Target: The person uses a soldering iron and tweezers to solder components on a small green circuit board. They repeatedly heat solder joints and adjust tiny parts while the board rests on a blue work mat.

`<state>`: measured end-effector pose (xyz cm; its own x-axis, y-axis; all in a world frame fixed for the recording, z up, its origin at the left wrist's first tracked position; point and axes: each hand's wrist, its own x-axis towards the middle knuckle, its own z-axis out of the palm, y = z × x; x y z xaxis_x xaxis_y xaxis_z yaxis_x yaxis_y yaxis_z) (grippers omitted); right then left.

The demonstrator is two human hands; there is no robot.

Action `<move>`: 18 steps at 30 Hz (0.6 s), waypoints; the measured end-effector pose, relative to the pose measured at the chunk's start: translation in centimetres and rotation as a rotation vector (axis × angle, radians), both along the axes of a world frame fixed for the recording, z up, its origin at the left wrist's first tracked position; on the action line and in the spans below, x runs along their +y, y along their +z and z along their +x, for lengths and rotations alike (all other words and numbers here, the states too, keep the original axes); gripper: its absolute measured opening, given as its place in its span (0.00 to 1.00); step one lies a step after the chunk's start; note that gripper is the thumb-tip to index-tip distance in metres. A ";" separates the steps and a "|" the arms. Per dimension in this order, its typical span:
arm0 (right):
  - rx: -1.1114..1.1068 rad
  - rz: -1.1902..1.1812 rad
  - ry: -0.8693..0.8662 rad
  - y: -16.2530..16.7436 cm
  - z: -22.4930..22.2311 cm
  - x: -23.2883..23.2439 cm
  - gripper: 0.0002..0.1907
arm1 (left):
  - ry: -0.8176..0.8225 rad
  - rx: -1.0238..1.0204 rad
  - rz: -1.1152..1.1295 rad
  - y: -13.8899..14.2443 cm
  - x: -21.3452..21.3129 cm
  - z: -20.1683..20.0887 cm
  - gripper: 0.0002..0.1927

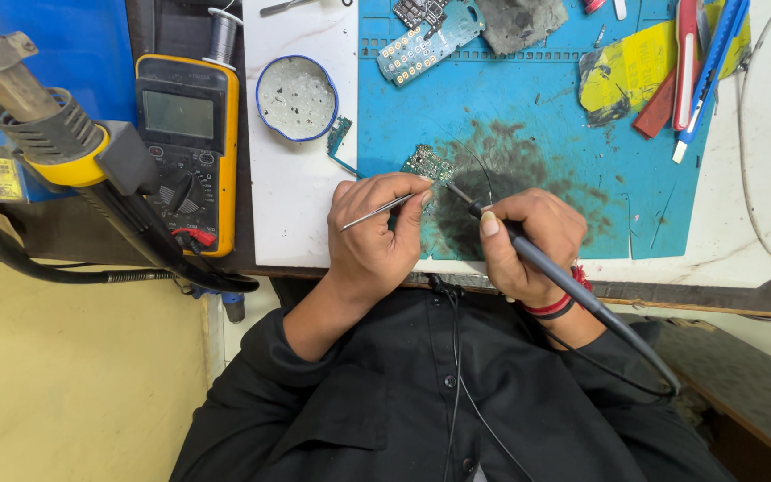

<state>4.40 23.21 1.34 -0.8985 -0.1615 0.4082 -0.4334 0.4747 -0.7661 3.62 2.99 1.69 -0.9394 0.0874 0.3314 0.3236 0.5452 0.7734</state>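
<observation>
My left hand (372,236) holds thin metal tweezers (377,212), their tips at the near edge of a small green circuit board (428,164). The board lies on a stained blue work mat (528,134). My right hand (528,241) grips a grey soldering iron (546,272) like a pen, its tip touching the board's right corner. The iron's black cable runs back over my right wrist. A thin wire arcs from the board across the dark patch of the mat.
A yellow multimeter (187,134) sits at the left, beside a round blue-rimmed tin (296,96). A hot-air gun (55,143) hangs at the far left. A long blue circuit board (426,40), knives and tools (698,71) lie at the mat's far edge.
</observation>
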 end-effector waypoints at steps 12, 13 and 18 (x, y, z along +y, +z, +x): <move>0.002 -0.024 -0.019 0.4 0.2 -0.1 0.05 | 0.019 -0.019 -0.008 0.5 0.3 0.4 0.04; -0.001 -0.020 -0.024 0.5 0.4 -0.1 0.05 | 0.020 -0.023 -0.009 0.5 0.3 0.4 0.03; 0.014 -0.026 -0.031 0.7 0.8 0.0 0.05 | 0.045 -0.039 -0.010 0.3 0.4 0.8 0.04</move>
<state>5.20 23.21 2.05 -0.8973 -0.1227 0.4241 -0.4291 0.4681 -0.7725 4.40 3.43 1.99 -0.9546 0.0477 0.2940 0.2683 0.5665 0.7792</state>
